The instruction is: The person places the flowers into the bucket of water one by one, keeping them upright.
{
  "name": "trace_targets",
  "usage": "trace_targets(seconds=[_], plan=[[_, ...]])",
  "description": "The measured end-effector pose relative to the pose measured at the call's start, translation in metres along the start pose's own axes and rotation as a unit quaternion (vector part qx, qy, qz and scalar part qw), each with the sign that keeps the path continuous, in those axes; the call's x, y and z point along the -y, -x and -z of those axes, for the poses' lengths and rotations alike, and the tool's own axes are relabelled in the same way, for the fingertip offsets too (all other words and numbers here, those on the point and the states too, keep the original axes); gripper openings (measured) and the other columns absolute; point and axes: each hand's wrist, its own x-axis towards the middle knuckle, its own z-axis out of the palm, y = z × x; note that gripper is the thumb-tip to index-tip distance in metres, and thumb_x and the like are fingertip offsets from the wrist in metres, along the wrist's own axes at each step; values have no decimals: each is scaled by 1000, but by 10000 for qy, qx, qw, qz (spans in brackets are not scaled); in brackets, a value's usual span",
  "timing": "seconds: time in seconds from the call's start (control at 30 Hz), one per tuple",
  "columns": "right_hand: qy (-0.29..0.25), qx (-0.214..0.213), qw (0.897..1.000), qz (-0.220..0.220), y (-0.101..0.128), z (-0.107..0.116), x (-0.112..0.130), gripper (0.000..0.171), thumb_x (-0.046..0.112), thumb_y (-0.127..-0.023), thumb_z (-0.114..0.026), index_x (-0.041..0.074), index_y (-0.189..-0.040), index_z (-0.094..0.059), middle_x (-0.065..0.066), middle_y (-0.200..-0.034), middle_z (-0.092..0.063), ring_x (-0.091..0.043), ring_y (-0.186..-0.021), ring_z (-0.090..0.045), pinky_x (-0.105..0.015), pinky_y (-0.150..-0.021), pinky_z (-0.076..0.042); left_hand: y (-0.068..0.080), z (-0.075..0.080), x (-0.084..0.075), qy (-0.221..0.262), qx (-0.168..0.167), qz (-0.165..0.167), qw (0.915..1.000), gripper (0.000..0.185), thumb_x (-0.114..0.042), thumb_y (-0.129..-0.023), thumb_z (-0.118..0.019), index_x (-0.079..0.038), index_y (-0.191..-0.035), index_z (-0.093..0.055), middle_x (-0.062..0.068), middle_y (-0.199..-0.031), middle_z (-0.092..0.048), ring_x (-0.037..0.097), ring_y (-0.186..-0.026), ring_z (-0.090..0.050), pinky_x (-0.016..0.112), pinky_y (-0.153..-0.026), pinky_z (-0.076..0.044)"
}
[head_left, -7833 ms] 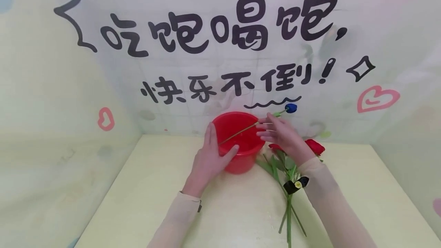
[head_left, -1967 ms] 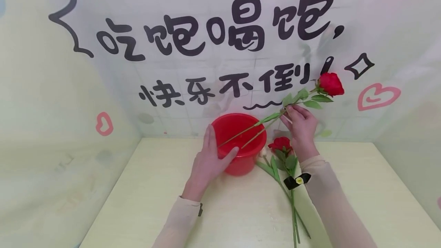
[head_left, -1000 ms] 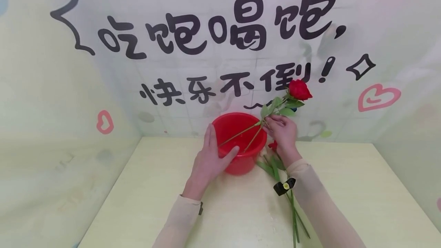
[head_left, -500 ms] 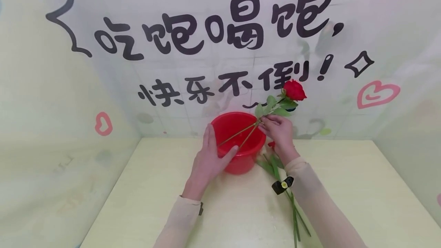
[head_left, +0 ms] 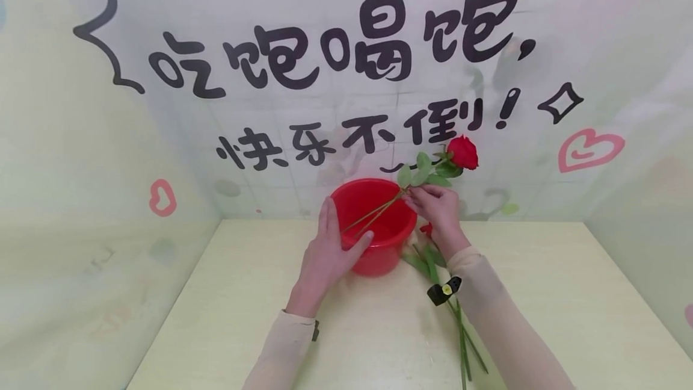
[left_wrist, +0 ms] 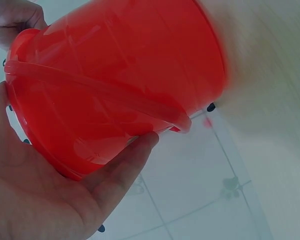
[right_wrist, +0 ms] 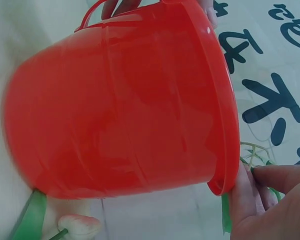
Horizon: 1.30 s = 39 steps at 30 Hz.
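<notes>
A red plastic bucket (head_left: 376,260) stands on the table by the back wall, its handle (left_wrist: 97,90) hanging down in the left wrist view. My left hand (head_left: 329,253) holds it at the left side, thumb at the front of the rim. At the right rim, my right hand (head_left: 436,204) pinches the stem of a red rose (head_left: 462,152). The rose slants left, its stem end inside the bucket. A second stem (head_left: 370,214) leans in the bucket beside it; its flower head is hidden behind the rose and hand.
Right of the bucket, more flowers lie on the table (head_left: 227,318): a red one (head_left: 426,230) mostly covered by my right hand, and a pale tulip (right_wrist: 80,226). Their green stems (head_left: 463,342) reach the front. A printed wall (head_left: 303,185) stands behind.
Earlier my right hand was at a blue flower leaning in the bucket. Since then it has brought a red rose leftward and its stem into the bucket. My left hand stays on the bucket.
</notes>
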Motion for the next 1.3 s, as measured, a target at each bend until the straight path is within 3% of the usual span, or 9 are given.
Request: trace_targets(seconds=[0.2, 0.37, 0.53, 0.83, 1.03, 1.17, 1.3], plan=[[249, 124, 9995, -124, -2, 3, 4, 39, 14, -103, -70, -9, -135, -65, -13, -107, -77, -22, -97, -79, -35, -91, -59, -2, 0, 0, 15, -3, 58, 10000, 117, -57, -89, -77, -17, -171, -4, 8, -158, -42, 30, -108, -68, 43, -78, -65], [647, 544, 9964, -116, -1, 6, 8, 42, 19, -106, -65, -6, -141, -63, -22, -126, -72, -30, -113, -75, -38, -99, -56, -2, 0, 0, 47, 20, 95, 9999, 118, -56, -88, -79, -18, -171, -4, 7, -160, -41, 32, -117, -65, 44, -80, -65], [1009, 1066, 9890, -200, 0, 9, 14, 46, 22, -111, -57, -3, -150, -55, -25, -143, -62, -35, -130, -64, -37, -105, -52, -3, 2, -1, 30, -52, 15, 10000, 117, -57, -88, -77, -18, -171, -4, 7, -159, -42, 30, -111, -68, 44, -79, -65], [1507, 1498, 9769, -217, 8, 17, 17, 49, 18, -113, -48, -7, -154, -45, -26, -152, -55, -42, -140, -55, -38, -111, -47, -1, -1, 1, -28, 41, 116, 9999, 118, -59, -89, -76, -18, -171, -2, 8, -157, -44, 26, -95, -69, 39, -74, -65], [1134, 1915, 9747, -186, 13, 30, 17, 49, 13, -114, -40, -11, -158, -36, -29, -159, -45, -40, -145, -49, -36, -114, -44, -1, -2, 0, -22, -29, 37, 10000, 116, -60, -90, -75, -17, -171, -3, 8, -158, -43, 27, -96, -70, 39, -75, -65], [693, 2103, 9745, -369, 13, 39, 17, 51, 14, -115, -40, -10, -159, -33, -30, -161, -40, -28, -137, -57, -26, -107, -50, -1, -1, -1, -51, -44, 31, 10000, 116, -60, -90, -74, -17, -171, -2, 9, -158, -43, 28, -98, -70, 40, -76, -65], [295, 2178, 9738, -580, 15, 46, 16, 53, 15, -114, -42, -9, -161, -31, -31, -163, -36, -20, -129, -62, -23, -103, -52, -1, -1, 0, -45, -16, 71, 10000, 117, -61, -90, -74, -17, -171, -2, 9, -157, -44, 28, -99, -70, 40, -75, -65]])
